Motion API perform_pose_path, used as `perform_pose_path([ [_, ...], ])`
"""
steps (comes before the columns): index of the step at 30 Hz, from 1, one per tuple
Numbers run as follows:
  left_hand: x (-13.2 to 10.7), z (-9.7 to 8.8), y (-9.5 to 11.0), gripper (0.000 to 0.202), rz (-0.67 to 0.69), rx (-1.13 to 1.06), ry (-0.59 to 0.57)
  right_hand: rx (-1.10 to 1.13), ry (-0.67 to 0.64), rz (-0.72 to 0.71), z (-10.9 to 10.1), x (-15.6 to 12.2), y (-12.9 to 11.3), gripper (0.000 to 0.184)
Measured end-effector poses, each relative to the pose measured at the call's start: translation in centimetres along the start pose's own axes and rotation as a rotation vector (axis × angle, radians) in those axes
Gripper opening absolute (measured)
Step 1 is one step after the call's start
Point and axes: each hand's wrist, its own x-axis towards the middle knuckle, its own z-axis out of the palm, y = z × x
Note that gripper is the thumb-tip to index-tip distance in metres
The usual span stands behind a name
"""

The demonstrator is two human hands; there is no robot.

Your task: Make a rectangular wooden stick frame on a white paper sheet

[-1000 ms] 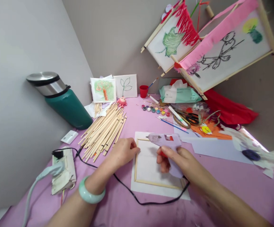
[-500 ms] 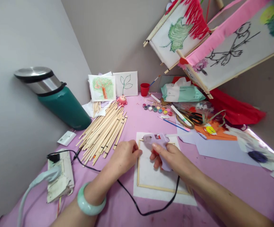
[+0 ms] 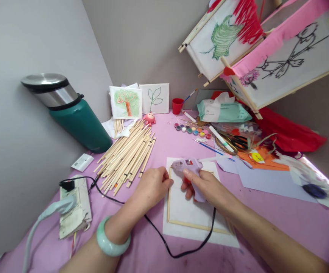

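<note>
My right hand (image 3: 202, 185) is wrapped round a lilac hot glue gun (image 3: 185, 164), with a clear glue stick (image 3: 214, 158) sticking out of its back. The gun's nozzle is over the upper left corner of a wooden stick frame (image 3: 192, 224). That frame lies flat on a sheet of white paper (image 3: 175, 236). My left hand (image 3: 154, 185), with a pale green bangle at the wrist, has its fingers closed at the frame's left stick, thumb and forefinger pinching there. A black cord (image 3: 167, 248) loops from the gun across the paper and under my left forearm.
Left of the paper lies a pile of wooden sticks (image 3: 130, 155), beside a power strip (image 3: 79, 216) and a teal bottle (image 3: 79, 123). Paint pots (image 3: 191, 130), scissors (image 3: 239, 142) and coloured paper (image 3: 262, 182) lie at the right. Decorated lanterns (image 3: 289, 64) hang above.
The whole view has shifted slightly, so things appear a little farther right. Both hands keep nearly the same place at the frame, the glue gun still at its upper left corner.
</note>
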Motion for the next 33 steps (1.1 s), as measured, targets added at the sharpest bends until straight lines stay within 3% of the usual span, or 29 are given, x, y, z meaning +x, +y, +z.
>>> perform_pose_path([
  [33,0.07,0.12,-0.27,0.011,0.008,-0.027,-0.008,-0.068,0.017,0.008,0.31,0.00,-0.27,0.055],
])
